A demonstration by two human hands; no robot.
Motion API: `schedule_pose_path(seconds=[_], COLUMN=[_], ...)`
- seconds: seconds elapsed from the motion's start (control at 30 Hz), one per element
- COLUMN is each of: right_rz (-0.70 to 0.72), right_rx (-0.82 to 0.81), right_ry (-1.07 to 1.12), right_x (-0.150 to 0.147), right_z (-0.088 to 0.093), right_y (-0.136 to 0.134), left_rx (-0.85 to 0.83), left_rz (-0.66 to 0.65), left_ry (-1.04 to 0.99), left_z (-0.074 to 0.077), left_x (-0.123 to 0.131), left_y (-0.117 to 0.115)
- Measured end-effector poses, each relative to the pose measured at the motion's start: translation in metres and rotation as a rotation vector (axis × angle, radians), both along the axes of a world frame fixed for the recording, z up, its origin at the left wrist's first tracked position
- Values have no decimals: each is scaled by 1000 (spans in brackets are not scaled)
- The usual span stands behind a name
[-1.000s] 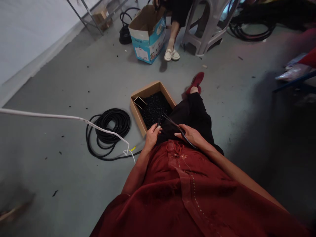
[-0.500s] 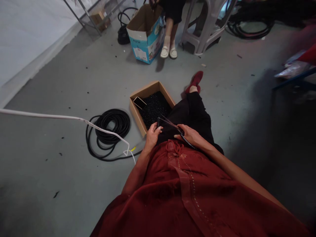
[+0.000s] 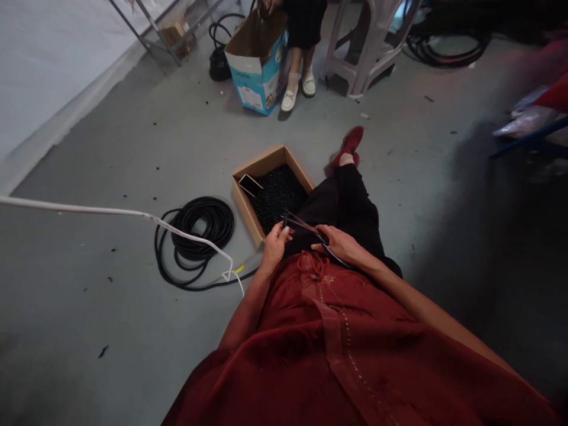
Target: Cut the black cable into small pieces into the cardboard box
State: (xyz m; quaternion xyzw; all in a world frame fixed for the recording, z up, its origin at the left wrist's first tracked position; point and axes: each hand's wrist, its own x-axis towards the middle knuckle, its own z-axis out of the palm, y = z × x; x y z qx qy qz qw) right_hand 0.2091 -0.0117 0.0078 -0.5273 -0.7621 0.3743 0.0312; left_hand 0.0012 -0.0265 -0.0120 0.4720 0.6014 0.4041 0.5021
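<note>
A small black piece (image 3: 286, 223) is pinched between the thumb and fingers of the left hand (image 3: 273, 245), its end sticking up just past the fingertips, above the near edge of the cardboard box; its exact shape is too small and dark to make out. The right hand (image 3: 339, 241) is closed around the handles of a pair of scissors (image 3: 303, 223), whose long thin blades are slightly parted and point at the black piece; whether they touch it cannot be told. Beneath and beyond the hands, the open cardboard box (image 3: 245, 206) stands on the floor, spread with many small black pieces (image 3: 279, 188), with a smaller open carton (image 3: 250, 185) in its far left corner. The wearer's black trousers (image 3: 348, 204) overlap its right side in the view, the leg ending in a red shoe (image 3: 351, 142); a red garment (image 3: 306, 343) covers the lap. Left of the box lies a coil of black cable (image 3: 224, 222), and a white cord (image 3: 106, 209) crosses in front of it, with a yellow tag (image 3: 240, 268) near its bend. Farther off, a blue-and-white carton (image 3: 252, 89) stands beside another person's white loafers (image 3: 289, 99), and a plastic stool (image 3: 357, 74) is to their right.
</note>
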Motion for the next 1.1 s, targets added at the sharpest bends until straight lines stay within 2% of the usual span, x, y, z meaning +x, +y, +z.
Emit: schedule_pose_path(seconds=[0.3,0.57,0.83,1.1], right_rz=[4,25,62,102], right_rx=[9,23,24,29], right_ry=[4,-14,-24,-35], right_x=[-3,-6,-6,-6], right_z=[4,6,15,14], right_y=[-1,3,3,4], left_rx=[-66,-38,74,201], left_rz=[-19,-8,-47,-182], left_ry=[30,96,258,574], left_z=[-5,1,-5,8], left_x=[2,5,1,-1], left_y=[-1,-4,-6,-6])
